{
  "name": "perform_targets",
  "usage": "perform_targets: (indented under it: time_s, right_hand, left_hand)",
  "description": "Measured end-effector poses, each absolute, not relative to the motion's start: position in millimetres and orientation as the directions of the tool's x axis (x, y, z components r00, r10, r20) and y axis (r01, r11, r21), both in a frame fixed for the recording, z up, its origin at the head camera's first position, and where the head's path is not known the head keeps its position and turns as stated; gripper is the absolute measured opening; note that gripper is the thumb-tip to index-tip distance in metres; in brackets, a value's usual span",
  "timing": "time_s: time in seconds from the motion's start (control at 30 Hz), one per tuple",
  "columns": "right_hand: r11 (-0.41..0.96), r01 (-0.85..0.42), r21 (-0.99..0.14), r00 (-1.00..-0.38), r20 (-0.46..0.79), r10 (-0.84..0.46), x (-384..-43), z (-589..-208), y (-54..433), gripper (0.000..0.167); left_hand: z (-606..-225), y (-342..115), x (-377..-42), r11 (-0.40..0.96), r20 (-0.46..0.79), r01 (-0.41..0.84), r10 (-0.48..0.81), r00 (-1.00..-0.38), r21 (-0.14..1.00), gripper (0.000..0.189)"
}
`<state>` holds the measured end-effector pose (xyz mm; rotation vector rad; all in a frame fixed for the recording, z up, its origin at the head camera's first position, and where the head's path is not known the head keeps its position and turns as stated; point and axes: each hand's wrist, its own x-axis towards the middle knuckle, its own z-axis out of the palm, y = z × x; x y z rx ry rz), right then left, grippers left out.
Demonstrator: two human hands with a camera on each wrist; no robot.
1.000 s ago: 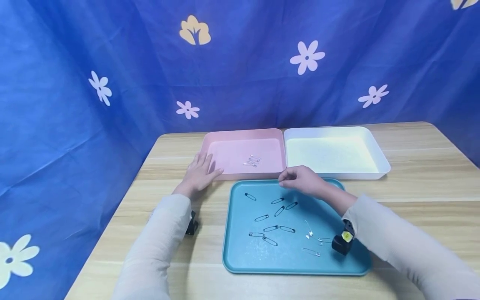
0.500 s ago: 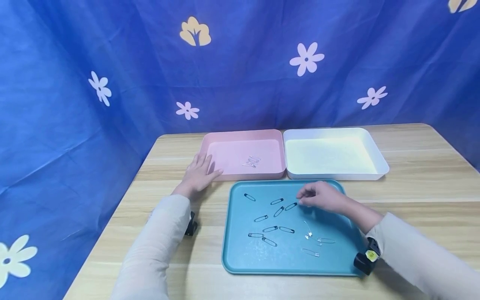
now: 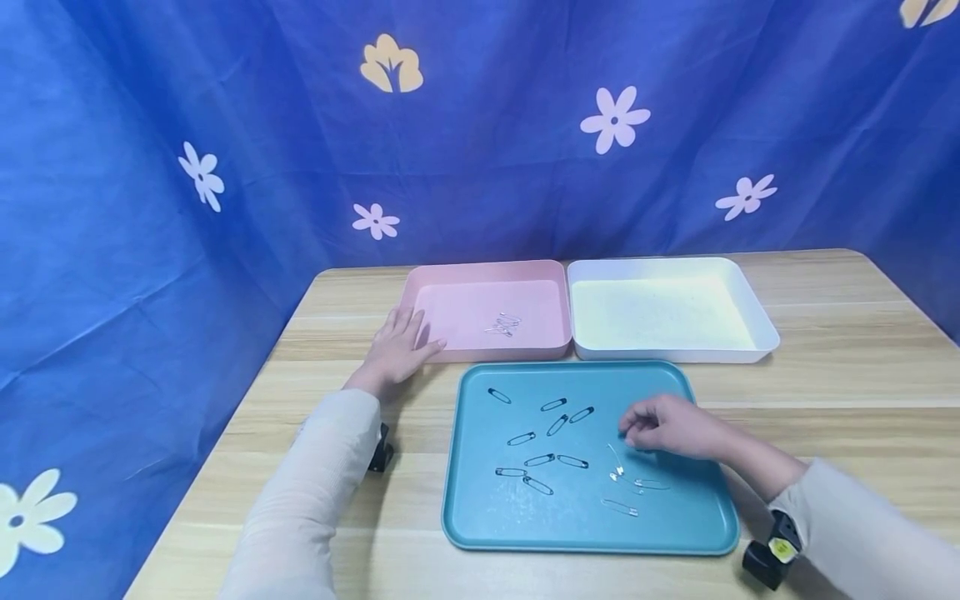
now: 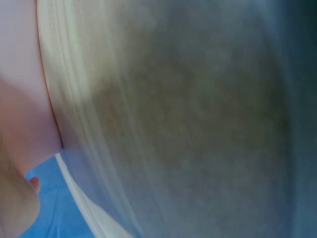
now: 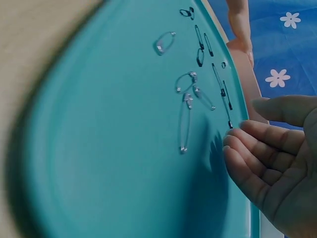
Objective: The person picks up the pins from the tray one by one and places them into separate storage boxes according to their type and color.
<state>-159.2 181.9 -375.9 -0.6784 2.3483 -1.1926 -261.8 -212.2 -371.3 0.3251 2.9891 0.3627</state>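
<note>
At the far left, blue cloth (image 3: 210, 317) with a printed pattern of pale flowers hung in soft folds beside and behind the counter (image 3: 847, 358), whose top showed light, streaky wood grain and rounded far corners. The left hand (image 3: 395, 348) lay with its fingers spread wide at the near left corner of the pink box (image 3: 450, 312); its pale, finely ribbed sleeve (image 3: 292, 500) filled most of the left wrist view as a blur. The pink box was shallow and matt, with rounded corners, and held a small tangle of thin silver-coloured safety pins (image 3: 505, 325); their number could not be made out.

Nearer, the teal tray (image 3: 675, 525), smooth and low-rimmed, carried the other pins. Nine black safety pins (image 3: 539, 460), slim wire loops with solid caps, lay scattered over its left and middle, pointing various ways. To their right were four shiny silver safety pins (image 5: 188, 100), two or three of them close together.

The right hand (image 3: 663, 425) hovered over the tray's right side, just beyond the silver pins, fingers loosely bent and thumb apart from them, leaving a modest gap. Beyond it, the white box (image 3: 660, 317), right against the pink one, showed a plain, faintly yellowish floor.
</note>
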Motion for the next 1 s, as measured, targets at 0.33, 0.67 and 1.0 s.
perform_targets:
  time_s: [0.33, 0.67, 1.0]
  right_hand:
    - [0.545, -0.234, -0.805, -0.770, -0.189, -0.610, -144.0, -377.4, 194.2, 0.018]
    - [0.581, -0.219, -0.784, -0.796, -0.201, -0.571, -132.2, -378.3, 195.7, 0.016]
    - [0.664, -0.356, -0.657, -0.824, -0.114, -0.555, -124.9, -385.4, 187.8, 0.015]
  left_hand:
    - [-372.0, -213.1, -264.2, 0.949, -0.089, 0.196, 0.224, -0.970, 0.248, 0.077]
    - [-375.2, -215.8, -264.8, 0.950, -0.082, 0.197, 0.222, -0.972, 0.241, 0.081]
    - [-375.8, -214.9, -265.4, 0.950, -0.080, 0.205, 0.229, -0.970, 0.235, 0.081]
